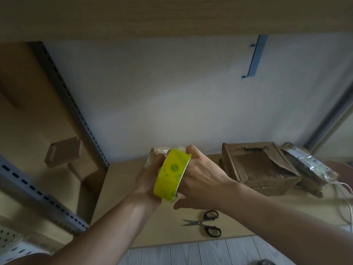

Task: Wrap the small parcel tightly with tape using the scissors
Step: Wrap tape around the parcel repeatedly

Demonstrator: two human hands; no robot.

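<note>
The yellow tape roll [172, 175] hides most of the parcel [155, 154]. The left hand [148, 180] grips the parcel; the right hand [200, 180] grips the roll.

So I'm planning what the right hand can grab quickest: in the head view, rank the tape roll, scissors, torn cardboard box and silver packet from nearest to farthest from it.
1. Tape roll: touching the right hand, on its left.
2. Scissors: on the table just below the hand, blades open.
3. Torn cardboard box: further right.
4. Silver packet: beyond the box, far right.
</note>
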